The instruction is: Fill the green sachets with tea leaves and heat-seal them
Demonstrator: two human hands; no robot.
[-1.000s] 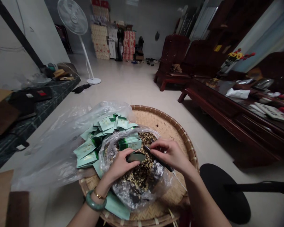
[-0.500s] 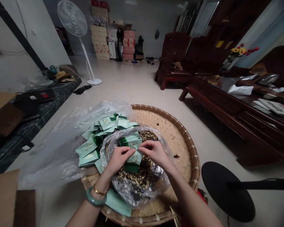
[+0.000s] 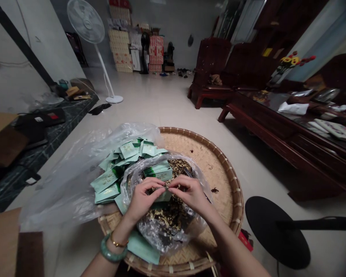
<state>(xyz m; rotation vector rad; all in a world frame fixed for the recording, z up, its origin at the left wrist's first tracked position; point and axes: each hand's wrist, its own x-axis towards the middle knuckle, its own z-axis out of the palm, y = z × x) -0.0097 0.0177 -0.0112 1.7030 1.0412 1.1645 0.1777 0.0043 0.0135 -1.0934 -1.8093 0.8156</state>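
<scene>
My left hand (image 3: pixel 144 197) and my right hand (image 3: pixel 192 192) meet over a clear plastic bag (image 3: pixel 200 221), each pinching the upper edge of a pale green packet (image 3: pixel 163 197). Much of that packet is hidden by my fingers. Dark and yellowish dried bits (image 3: pixel 168 217) fill the bag below it. A few more green packets (image 3: pixel 161 172) lie stacked inside the bag, just beyond my hands. Near my right hand a thin dark stick-like thing (image 3: pixel 187 172) shows, partly covered. To the left a heap of green packets (image 3: pixel 108 182) rests on a large plastic sheet or bag (image 3: pixel 72 188).
Everything sits on a round woven bamboo tray (image 3: pixel 225 173). One flat green packet (image 3: pixel 142 248) lies at its near edge. A black round base (image 3: pixel 276 231) stands to the right, a wooden table (image 3: pixel 265 127) farther off. Cardboard (image 3: pixel 4 238) is at lower left; a white fan (image 3: pixel 113 99) stands beyond.
My fingers have rolled over the packet's top edge, and the packet has tilted so less of its front shows. The thin dark stick-like thing now shows by my right hand.
</scene>
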